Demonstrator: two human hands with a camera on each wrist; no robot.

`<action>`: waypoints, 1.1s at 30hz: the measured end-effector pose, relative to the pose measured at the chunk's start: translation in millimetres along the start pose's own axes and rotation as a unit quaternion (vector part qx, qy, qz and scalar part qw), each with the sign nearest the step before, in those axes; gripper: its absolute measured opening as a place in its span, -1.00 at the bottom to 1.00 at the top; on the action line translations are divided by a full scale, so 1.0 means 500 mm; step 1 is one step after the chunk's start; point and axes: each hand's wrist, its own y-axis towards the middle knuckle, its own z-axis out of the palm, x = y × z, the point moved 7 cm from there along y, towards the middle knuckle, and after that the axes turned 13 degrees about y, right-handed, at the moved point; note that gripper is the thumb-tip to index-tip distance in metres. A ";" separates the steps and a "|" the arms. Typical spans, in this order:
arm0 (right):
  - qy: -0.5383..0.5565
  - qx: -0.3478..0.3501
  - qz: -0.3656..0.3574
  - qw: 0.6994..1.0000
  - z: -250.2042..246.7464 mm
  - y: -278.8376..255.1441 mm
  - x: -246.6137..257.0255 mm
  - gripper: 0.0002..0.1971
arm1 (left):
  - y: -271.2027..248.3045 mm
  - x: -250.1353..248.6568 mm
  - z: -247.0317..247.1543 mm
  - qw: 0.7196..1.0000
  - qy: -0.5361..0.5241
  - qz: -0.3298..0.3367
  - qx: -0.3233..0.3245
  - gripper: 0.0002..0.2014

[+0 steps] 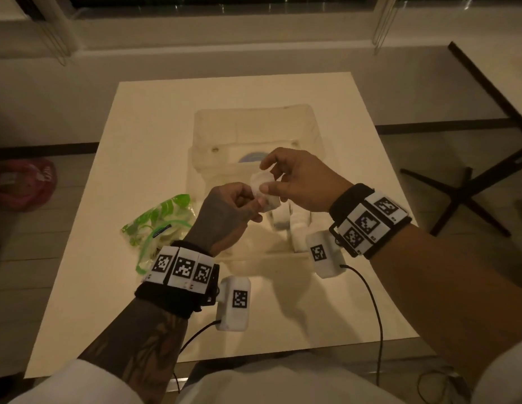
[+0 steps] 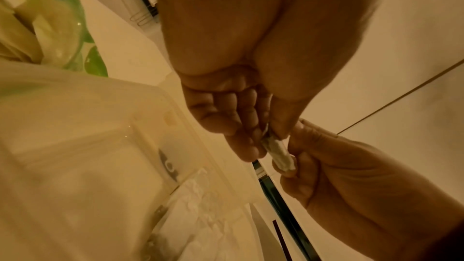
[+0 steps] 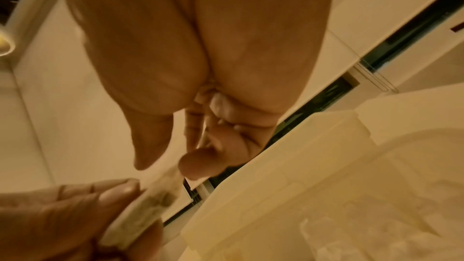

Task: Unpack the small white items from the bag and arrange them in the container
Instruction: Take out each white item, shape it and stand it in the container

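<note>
Both hands meet above the clear plastic container (image 1: pixel 315 132) on the white table. Between them is a small white item (image 1: pixel 261 183), a flat wrapped piece, seen edge-on as the white item (image 2: pixel 278 153) and again as the white item (image 3: pixel 140 211). My left hand (image 1: pixel 245 199) pinches its lower end between thumb and fingers. My right hand (image 1: pixel 268 176) pinches its upper end, thumb on the near side. Several more white items (image 1: pixel 283 218) stand inside the container under the hands. The green-printed zip bag (image 1: pixel 157 228) lies on the table left of the container, with pale contents showing.
The container's far half holds a bluish round object (image 1: pixel 251 157). A red bag (image 1: pixel 23 182) lies on the floor at the left. Dark table legs (image 1: pixel 469 193) stand to the right. Sensor cables trail from both wrists toward me.
</note>
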 end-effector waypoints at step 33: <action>0.053 -0.056 -0.053 0.996 -0.005 -0.049 0.006 -0.88 | -0.043 -0.008 0.001 0.995 -0.081 -0.018 -0.058 -0.80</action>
